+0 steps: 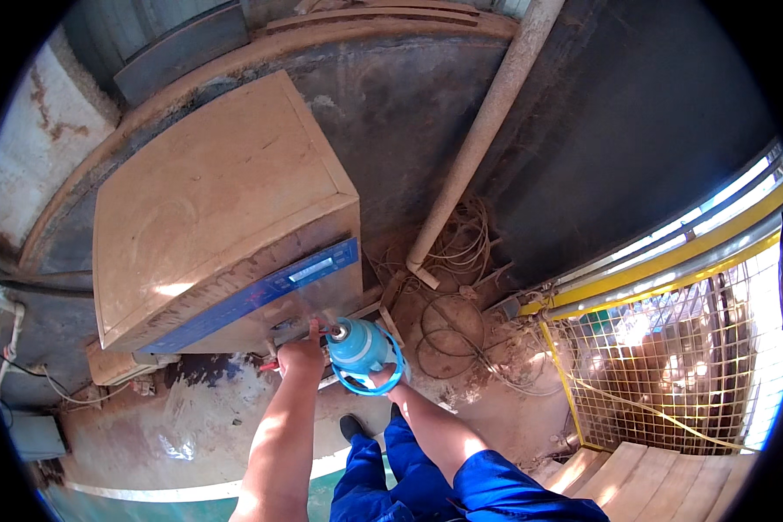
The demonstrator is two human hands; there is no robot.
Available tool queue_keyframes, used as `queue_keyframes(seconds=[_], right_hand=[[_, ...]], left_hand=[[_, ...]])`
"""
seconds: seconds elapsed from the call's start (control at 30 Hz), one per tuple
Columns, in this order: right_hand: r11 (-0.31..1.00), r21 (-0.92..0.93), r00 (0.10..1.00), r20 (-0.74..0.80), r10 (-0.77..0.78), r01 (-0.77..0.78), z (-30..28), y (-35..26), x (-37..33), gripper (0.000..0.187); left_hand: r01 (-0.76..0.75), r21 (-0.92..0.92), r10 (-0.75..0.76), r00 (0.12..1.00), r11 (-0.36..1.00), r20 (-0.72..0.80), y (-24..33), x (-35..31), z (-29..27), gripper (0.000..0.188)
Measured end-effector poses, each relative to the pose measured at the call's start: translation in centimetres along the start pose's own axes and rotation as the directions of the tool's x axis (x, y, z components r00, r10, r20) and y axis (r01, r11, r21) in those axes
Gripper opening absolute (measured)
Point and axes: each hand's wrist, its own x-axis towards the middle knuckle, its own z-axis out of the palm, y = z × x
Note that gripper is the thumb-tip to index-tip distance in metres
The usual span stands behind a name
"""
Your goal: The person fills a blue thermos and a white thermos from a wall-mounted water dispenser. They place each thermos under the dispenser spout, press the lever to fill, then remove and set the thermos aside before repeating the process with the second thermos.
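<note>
Hands both at the blue jug (359, 346), tucked under the dusty machine's (217, 217) front edge. Left hand (300, 355) is curled by its neck, probably steadying it; right hand (383, 377) wraps the handle ring from below. Tight there, with cables (461, 261) and yellow mesh fence (670, 365) to the right.

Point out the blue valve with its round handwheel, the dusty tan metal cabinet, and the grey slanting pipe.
blue valve with its round handwheel (358, 346): head view, on the domed blue body.
dusty tan metal cabinet (209, 187): head view, on its flat top.
grey slanting pipe (483, 130): head view, midway along its length.
</note>
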Motion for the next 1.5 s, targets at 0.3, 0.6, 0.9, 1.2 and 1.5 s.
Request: queue_keyframes(seconds=[0.3,0.6,0.9,1.2,1.5], right_hand=[[1.000,0.006,1.000,-0.002,-0.028,0.028,0.2,0.5,1.2,0.055],[0.997,0.031,0.998,-0.011,-0.065,0.065,1.3,1.1,2.2,0.055],[0.995,0.035,0.996,-0.015,-0.088,0.089,1.6,1.8,2.9,0.055],[0.992,0.048,0.993,-0.029,-0.115,0.116,2.4,3.6,4.4,0.055],[0.993,0.060,0.995,0.011,-0.100,0.099,2.9,3.6,5.0,0.058]], left_hand=[[-0.002,0.010,0.002,0.999,1.000,-0.032,0.2,-0.2,-0.2,0.076],[0.097,-0.094,-0.102,0.994,0.991,-0.040,0.1,0.1,0.1,0.077],[0.036,-0.033,-0.039,0.997,0.999,-0.068,-0.1,0.8,0.8,0.075],[0.044,-0.039,-0.045,0.999,0.998,-0.026,-0.2,1.6,1.4,0.075],[0.075,-0.035,-0.073,0.996,0.997,0.055,0.2,0.5,-0.2,0.072]])
